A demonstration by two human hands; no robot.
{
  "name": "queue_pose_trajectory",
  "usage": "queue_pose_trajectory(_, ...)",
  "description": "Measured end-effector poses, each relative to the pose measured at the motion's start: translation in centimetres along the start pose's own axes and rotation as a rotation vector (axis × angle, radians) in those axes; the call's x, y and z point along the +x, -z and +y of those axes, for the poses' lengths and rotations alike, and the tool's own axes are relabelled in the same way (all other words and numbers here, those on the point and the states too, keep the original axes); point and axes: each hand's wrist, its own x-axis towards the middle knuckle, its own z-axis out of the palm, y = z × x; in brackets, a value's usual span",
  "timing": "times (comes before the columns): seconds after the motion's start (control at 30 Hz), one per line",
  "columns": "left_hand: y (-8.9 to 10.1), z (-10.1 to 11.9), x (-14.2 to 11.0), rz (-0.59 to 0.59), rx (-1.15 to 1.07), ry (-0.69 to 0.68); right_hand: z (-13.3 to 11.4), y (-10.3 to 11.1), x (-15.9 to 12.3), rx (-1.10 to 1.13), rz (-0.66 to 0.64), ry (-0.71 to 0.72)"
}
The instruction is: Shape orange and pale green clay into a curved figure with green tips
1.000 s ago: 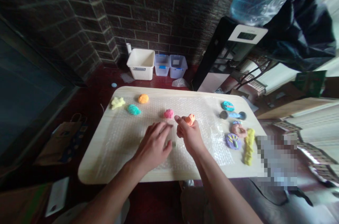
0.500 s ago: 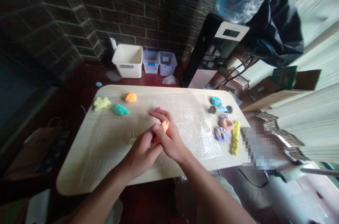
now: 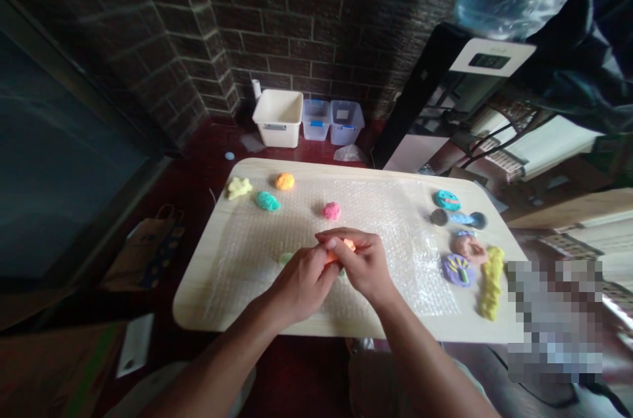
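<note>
A lump of orange modelling clay [image 3: 349,244] is pressed between my two hands above the table. My left hand [image 3: 309,276] closes round its lower left side. My right hand [image 3: 363,263] wraps it from the right, the thumb lying on top; the fingers hide much of the lump. Pale green clay [image 3: 285,259] shows beside my left hand, partly covered by it. Just beyond the fingers sits a pink clay ball [image 3: 331,210] on the bubble wrap [image 3: 390,220].
The wooden table [image 3: 198,299] bears a teal lump [image 3: 268,201], an orange ball [image 3: 284,181] and a pale yellow piece [image 3: 239,188] at far left. Along the right lie a blue dumbbell shape [image 3: 459,219], a purple disc [image 3: 457,270] and a yellow strip [image 3: 492,283]. Bins [image 3: 278,118] stand behind.
My view has turned left, so the table appears further right. Both hands stay closed round the orange clay, and the pink ball, mostly hidden before, now shows fully.
</note>
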Motion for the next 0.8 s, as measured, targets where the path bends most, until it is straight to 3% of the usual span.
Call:
queue_pose_trajectory(0.1,0.0,-0.4,0.0,0.05,0.029,0.006,0.0,0.2,0.0,-0.081,-0.056,-0.002)
queue_pose_trajectory(0.23,0.0,-0.6,-0.2,0.17,0.062,-0.068,-0.3,0.3,-0.1,-0.358,-0.049,0.111)
queue_pose_trajectory(0.33,0.0,-0.2,-0.3,0.104,0.16,-0.03,-0.4,0.4,-0.3,-0.673,0.005,0.143)
queue_pose_trajectory(0.43,0.2,0.5,-0.3,0.007,0.371,0.104,-0.3,0.4,-0.4,-0.878,-0.075,0.172)
queue_pose_trajectory(0.57,0.7,1.1,0.0,-0.055,0.54,0.226,-0.1,-0.4,-0.7,-0.794,-0.174,0.191)
queue_pose_trajectory(0.8,0.9,1.1,0.1,-0.056,0.509,0.21,-0.4,-1.1,-1.0,-0.769,-0.111,0.254)
